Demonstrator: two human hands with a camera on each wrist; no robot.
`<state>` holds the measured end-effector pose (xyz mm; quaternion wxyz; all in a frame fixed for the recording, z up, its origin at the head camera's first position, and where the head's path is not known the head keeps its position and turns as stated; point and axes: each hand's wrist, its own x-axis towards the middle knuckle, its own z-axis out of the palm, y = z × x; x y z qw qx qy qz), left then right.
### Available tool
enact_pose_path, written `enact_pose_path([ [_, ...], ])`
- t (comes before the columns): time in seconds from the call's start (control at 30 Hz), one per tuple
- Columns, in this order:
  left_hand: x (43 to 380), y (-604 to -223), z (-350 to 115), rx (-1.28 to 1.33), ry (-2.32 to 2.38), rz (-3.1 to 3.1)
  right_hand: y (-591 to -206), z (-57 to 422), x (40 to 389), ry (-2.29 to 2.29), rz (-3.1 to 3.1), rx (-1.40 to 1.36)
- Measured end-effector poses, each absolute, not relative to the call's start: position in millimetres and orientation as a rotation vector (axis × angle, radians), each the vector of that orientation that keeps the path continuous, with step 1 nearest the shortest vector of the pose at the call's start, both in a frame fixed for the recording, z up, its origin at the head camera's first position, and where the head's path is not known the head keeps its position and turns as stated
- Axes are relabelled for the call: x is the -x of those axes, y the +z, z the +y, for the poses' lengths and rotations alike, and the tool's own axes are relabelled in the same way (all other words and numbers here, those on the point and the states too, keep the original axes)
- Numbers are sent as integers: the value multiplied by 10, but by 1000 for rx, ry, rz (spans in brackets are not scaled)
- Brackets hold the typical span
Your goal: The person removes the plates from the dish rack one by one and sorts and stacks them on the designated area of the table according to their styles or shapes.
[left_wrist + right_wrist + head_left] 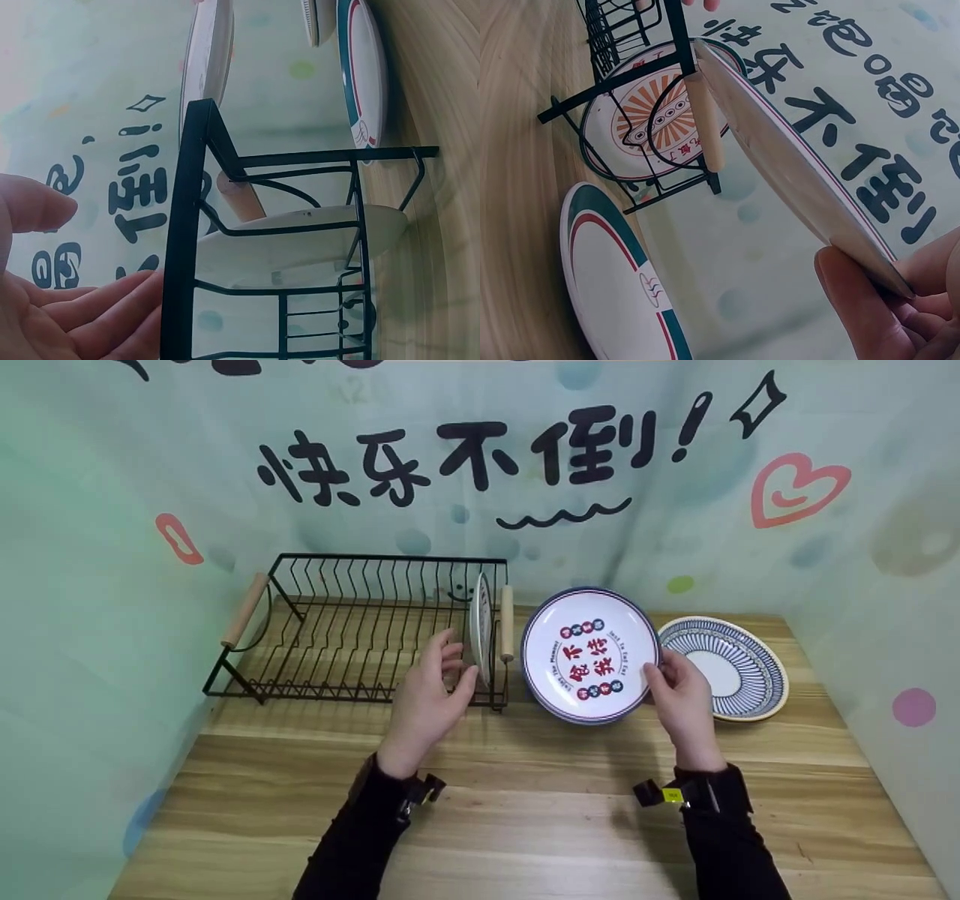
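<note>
My right hand (pixel 681 697) pinches the right edge of a round white plate (pixel 551 649) with a blue rim and red lettering. The plate is raised, its printed face towards the head view; the right wrist view shows its pale underside (pixel 795 187). My left hand (pixel 431 697) is at the front right of the black wire dish rack (pixel 390 559), fingers loosely bent and holding nothing. Beside its thumb, another plate (pixel 481 630) stands on edge in the rack's right end. The right wrist view shows this plate's orange sunburst pattern (pixel 641 124).
A green-rimmed white plate (pixel 607 292) lies on the wooden table (pixel 525 825) right of the rack, hidden under the raised plate in the head view. An oval blue-patterned dish (pixel 750 660) sits further right. Wooden handles (pixel 508 622) flank the rack; a printed curtain (pixel 450 532) stands behind.
</note>
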<state>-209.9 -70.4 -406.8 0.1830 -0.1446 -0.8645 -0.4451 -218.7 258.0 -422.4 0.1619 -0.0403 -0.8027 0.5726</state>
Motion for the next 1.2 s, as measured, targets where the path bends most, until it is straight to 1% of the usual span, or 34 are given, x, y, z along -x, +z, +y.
enact_pose_path([
  [0.3,2134,-4096,-713,399,-1140,-2463,-4288,2610,2233,1665,-2318,154],
  [0.53,2173,-4123,-732,450,-1021,-2423,-4334,2632,2245,1674,-2349,168],
  [1.2,2195,-4124,-743,353,-923,-2539,-4507,2705,2360,1613,-2438,228],
])
